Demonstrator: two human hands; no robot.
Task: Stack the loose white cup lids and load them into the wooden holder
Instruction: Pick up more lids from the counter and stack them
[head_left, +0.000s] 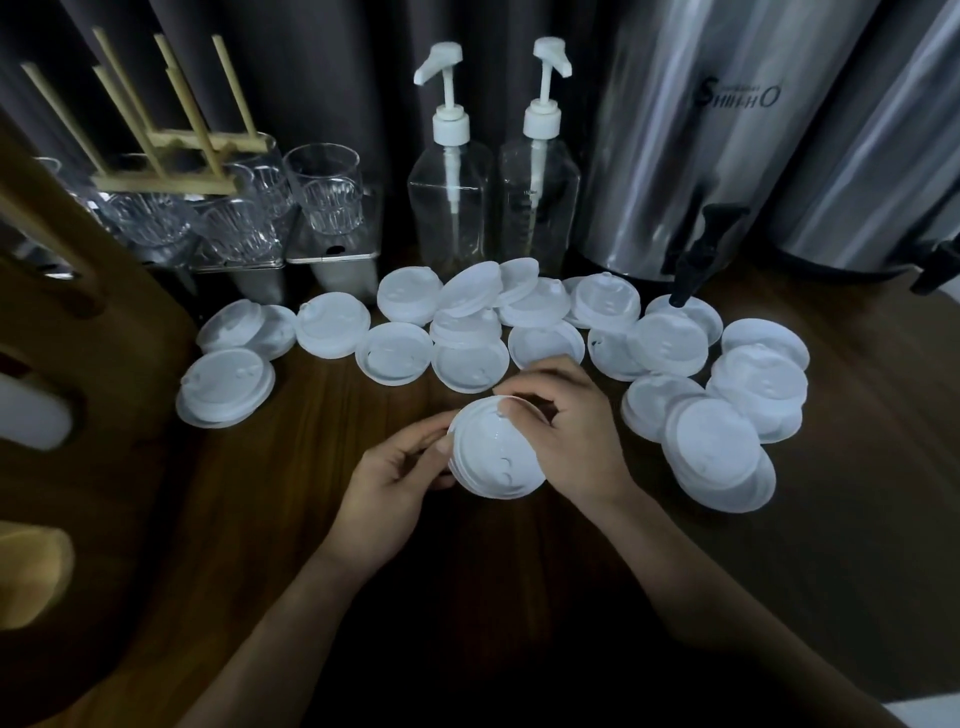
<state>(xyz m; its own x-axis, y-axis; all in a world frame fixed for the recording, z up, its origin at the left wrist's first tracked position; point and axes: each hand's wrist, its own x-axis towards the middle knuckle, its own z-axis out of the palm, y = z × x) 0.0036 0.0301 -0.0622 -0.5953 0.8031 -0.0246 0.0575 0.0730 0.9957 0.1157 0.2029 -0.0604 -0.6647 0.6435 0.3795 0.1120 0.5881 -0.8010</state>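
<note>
Lid stack (496, 457) held mid-table, near the loose lids (470, 364). Left hand (395, 475) grips its rim; right hand (574, 434) pinches the far edge. Advice: align spouts, press top lid evenly until nested.

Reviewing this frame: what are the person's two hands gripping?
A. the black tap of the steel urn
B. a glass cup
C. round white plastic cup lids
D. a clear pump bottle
C: the left hand and the right hand each grip the rim of the round white plastic cup lids held between them.
</note>
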